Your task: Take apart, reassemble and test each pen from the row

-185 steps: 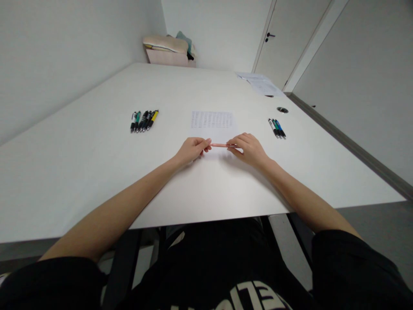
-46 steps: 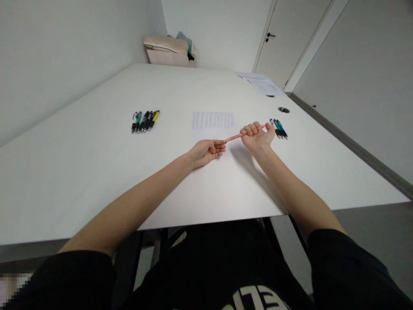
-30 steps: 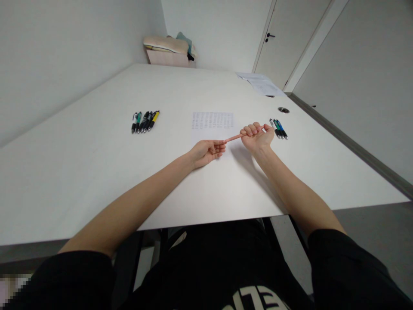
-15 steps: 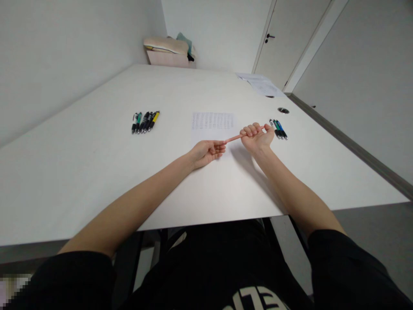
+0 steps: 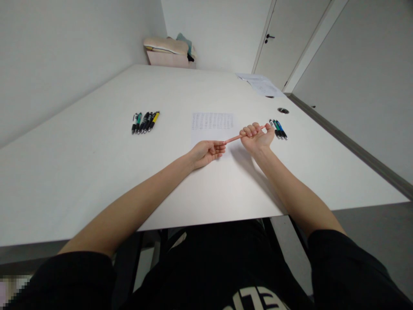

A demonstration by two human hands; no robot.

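A slim pink pen (image 5: 234,139) is held between my two hands above the table, sloping up to the right. My left hand (image 5: 206,153) pinches its left end at the fingertips, the other fingers loosely curled. The fingers of my right hand (image 5: 257,138) wrap around the barrel, and its thumb lies by the far right end. Part of the barrel is hidden by the right fingers. Beneath and behind the hands lies a printed sheet of paper (image 5: 213,121), too small to read.
On the left, several pens (image 5: 145,122) in white, green, black and yellow lie side by side. Several more pens (image 5: 279,129) are just right of my right hand. Papers (image 5: 260,84) and a round metal table fitting (image 5: 283,110) sit farther back on the white table (image 5: 97,172).
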